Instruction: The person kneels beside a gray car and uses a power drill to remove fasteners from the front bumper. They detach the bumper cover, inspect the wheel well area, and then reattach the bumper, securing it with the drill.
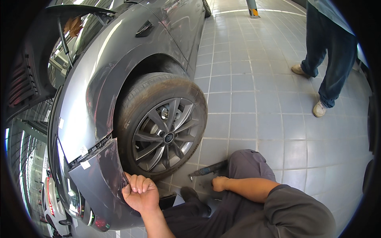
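The left hand (139, 194) has its grip closed around the loose rear edge of the grey bumper (101, 186), just below and left of the front wheel (164, 129). The bumper corner hangs away from the fender (85, 107) above the wheel. Right of the wheel, the right hand (219, 183) rests on the floor (254, 99), fingers curled, touching a power tool (208, 170); whether it grasps it cannot be told.
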Action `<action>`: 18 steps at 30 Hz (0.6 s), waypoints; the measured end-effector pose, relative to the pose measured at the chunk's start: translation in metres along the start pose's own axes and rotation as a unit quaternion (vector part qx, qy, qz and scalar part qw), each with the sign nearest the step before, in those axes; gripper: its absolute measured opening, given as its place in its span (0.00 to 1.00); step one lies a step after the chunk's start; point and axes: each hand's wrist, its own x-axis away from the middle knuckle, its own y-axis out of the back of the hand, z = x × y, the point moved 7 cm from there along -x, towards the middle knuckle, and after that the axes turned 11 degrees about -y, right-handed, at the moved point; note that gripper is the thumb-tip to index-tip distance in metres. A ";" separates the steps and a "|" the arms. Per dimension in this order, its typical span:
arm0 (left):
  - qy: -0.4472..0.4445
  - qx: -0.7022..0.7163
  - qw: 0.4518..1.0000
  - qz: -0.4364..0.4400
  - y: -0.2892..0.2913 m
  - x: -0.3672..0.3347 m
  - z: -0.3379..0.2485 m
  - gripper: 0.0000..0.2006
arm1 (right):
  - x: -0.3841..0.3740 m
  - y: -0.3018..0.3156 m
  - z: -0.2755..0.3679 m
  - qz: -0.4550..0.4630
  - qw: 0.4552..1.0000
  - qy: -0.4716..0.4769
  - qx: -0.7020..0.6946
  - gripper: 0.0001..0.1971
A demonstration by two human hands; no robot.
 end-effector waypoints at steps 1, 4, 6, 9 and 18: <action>0.006 0.000 1.000 -0.005 0.000 0.003 0.000 0.17 | 0.002 0.002 -0.001 -0.010 1.000 -0.001 -0.023 0.19; 0.003 -0.014 1.000 0.015 -0.005 0.007 0.000 0.17 | 0.006 0.009 0.003 -0.019 0.999 0.002 -0.051 0.20; -0.005 -0.029 0.999 0.019 -0.005 0.008 0.000 0.17 | 0.008 0.013 0.009 -0.018 0.998 0.011 -0.061 0.20; -0.010 -0.038 0.999 0.019 -0.004 0.010 0.000 0.18 | 0.015 0.015 0.018 -0.021 0.996 0.031 -0.076 0.20; 0.008 -0.034 0.998 0.054 -0.007 0.013 0.004 0.20 | 0.019 0.011 0.025 -0.034 0.994 0.060 -0.080 0.22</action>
